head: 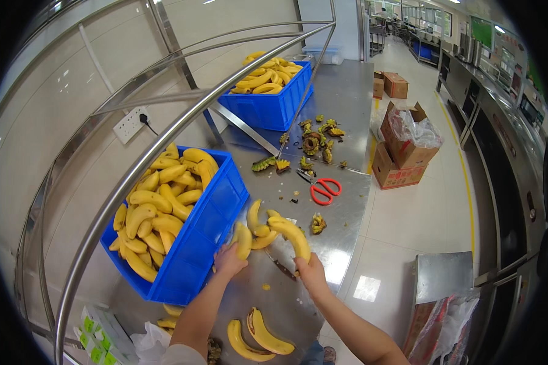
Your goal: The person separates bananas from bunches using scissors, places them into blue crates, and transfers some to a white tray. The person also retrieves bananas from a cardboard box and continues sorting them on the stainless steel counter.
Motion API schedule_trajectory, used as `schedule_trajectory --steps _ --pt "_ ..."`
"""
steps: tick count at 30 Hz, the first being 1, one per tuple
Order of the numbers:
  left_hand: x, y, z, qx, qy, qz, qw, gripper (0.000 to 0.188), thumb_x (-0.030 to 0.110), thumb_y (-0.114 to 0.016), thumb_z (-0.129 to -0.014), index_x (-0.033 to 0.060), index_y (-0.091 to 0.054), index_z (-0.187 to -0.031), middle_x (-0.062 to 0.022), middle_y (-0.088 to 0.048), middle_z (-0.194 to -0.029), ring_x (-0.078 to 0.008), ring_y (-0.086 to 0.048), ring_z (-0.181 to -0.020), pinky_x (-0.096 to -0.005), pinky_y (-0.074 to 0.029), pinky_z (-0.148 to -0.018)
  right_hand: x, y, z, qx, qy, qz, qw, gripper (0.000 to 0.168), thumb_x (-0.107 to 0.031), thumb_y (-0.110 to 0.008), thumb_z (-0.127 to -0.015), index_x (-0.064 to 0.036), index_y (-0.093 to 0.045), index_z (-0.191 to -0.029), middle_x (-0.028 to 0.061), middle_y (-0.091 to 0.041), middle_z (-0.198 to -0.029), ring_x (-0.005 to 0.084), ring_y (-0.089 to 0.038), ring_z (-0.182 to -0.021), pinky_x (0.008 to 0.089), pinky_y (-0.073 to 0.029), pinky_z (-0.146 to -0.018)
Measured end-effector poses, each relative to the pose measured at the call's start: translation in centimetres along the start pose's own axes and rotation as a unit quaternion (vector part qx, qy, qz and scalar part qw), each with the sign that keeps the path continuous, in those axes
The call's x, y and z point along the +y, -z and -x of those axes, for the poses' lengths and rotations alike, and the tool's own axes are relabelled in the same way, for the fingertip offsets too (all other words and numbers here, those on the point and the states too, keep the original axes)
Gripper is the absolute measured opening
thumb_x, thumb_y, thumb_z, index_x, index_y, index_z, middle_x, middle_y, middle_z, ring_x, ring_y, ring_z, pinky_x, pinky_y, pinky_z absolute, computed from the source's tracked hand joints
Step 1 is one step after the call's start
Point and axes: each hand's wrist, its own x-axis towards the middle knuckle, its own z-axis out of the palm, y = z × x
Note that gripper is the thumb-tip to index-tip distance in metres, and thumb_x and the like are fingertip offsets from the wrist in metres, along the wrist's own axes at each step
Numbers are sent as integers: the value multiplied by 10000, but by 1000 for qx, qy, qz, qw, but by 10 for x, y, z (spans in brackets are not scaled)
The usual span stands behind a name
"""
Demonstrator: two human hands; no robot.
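My left hand (230, 261) is closed around a banana (243, 242), just off the side of a blue plastic crate (187, 255) heaped with loose bananas (160, 214). Another banana (293, 235) is gripped at its lower end by my right hand (309, 272). Between and beyond both hands, a few more bananas (257, 222) lie on the stainless steel table (274, 328). A knife (283, 269) rests on the metal between my forearms, partly hidden. Farther off lie scissors (325, 190) with red handles. Nearer to me are two bananas (269, 335) with split or damaged skins.
A second blue crate (260, 109) of bananas stands at the back. Cut banana crowns (311, 145) litter the table before it. A steel rail frame (164, 141) arches over the left side. Cardboard boxes (399, 159) stand on the floor right of the table.
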Motion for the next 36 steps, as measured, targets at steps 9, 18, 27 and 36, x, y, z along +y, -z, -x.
schedule_trajectory --steps 9,18,27,36 --pt "19 26 150 -156 -168 807 544 759 623 -488 -852 271 -207 -1463 -243 -332 -1412 -370 -414 -1248 -505 -339 -1032 -56 -65 98 -202 145 381 891 518 -499 -480 -890 18 -470 -922 204 -618 -664 396 -632 -632 473 -507 -583" --pt "-22 -24 184 -55 -179 925 332 600 614 -544 -825 269 -456 -1308 -193 -378 -1361 -345 -415 -1211 -548 -333 -1022 -88 -54 -14 -204 359 483 773 270 -217 -525 -866 -118 -500 -1117 153 -607 -909 326 -626 -733 432 -500 -609" --pt "-39 8 209 -159 -192 905 345 434 427 -697 -794 237 -533 -1148 -215 -359 -1317 -341 -412 -1207 -570 -335 -1003 9 -71 -171 -331 460 591 574 558 -84 -524 -826 -267 -368 -1329 146 -461 -1226 373 -496 -1104 418 -414 -944" --pt "-28 10 200 -239 -191 908 286 411 432 -677 -807 222 -542 -1133 -231 -358 -1329 -359 -414 -1203 -591 -351 -981 -65 -57 -119 -199 544 415 702 755 -80 -710 -681 -162 -363 -1347 155 -482 -1121 365 -486 -1030 438 -397 -891"
